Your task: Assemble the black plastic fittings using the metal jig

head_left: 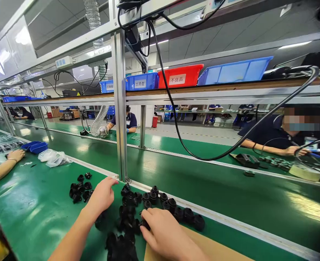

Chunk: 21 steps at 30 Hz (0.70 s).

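Observation:
My right hand (165, 232) has its thumb and fingers closed on a small black plastic part (144, 224), mostly hidden by the fingers. Just beyond it, round black stepped caps (173, 206) stand in a row along the bench edge. My left hand (104, 195) hovers over the bench with one finger stretched out and nothing visible in it; its underside is hidden. Between my hands lies a heap of loose black parts (127, 214), running toward me. Left of my left hand is a smaller cluster of black parts (80, 188).
A brown board (203, 250) lies under my right forearm. An upright metal post (120, 108) rises beyond my hands, and a black cable (176, 127) loops down. Blue trays (37, 146) and a plastic bag (55, 158) lie left, near a co-worker's hand (17, 155).

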Each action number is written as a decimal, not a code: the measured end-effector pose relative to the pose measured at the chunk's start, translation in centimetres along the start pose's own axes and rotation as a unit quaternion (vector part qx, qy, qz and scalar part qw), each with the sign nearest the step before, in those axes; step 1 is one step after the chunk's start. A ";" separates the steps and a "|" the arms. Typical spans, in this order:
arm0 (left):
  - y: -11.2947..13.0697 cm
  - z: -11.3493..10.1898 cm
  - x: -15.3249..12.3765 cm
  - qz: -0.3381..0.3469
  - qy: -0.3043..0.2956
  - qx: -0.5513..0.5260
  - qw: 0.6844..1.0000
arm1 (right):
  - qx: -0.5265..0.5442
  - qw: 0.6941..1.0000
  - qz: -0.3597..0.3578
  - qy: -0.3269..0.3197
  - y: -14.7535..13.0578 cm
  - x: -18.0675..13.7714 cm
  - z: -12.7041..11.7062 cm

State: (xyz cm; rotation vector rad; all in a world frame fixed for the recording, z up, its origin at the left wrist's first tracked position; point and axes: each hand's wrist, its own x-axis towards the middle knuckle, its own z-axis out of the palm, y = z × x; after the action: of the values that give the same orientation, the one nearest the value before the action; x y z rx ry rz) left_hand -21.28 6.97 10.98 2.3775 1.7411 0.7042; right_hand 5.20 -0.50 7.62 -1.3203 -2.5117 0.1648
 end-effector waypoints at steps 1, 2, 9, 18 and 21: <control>-0.4 -0.3 -0.2 -0.026 -0.021 0.019 0.999 | -0.031 0.999 0.004 -0.008 -0.1 0.1 0.5; -0.7 -0.5 -0.5 -0.051 -0.042 0.037 0.997 | -0.056 0.998 0.011 -0.009 -0.2 0.3 0.9; -0.6 -1.1 -1.9 -0.140 -0.145 0.122 0.972 | -0.132 0.981 -0.123 0.068 -1.2 0.3 2.5; 1.8 -0.2 -1.9 -0.168 -0.171 0.193 0.951 | -0.164 0.969 -0.178 0.052 -1.1 0.7 6.2; 2.0 0.0 -1.8 -0.178 -0.170 0.208 0.947 | -0.154 0.973 -0.167 0.044 -1.1 0.8 6.2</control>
State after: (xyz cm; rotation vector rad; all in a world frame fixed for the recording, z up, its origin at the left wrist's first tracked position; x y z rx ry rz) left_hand -19.97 4.66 11.10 2.1300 2.2273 -0.1316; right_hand 2.04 -0.26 2.18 -0.9521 -2.7102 -0.3615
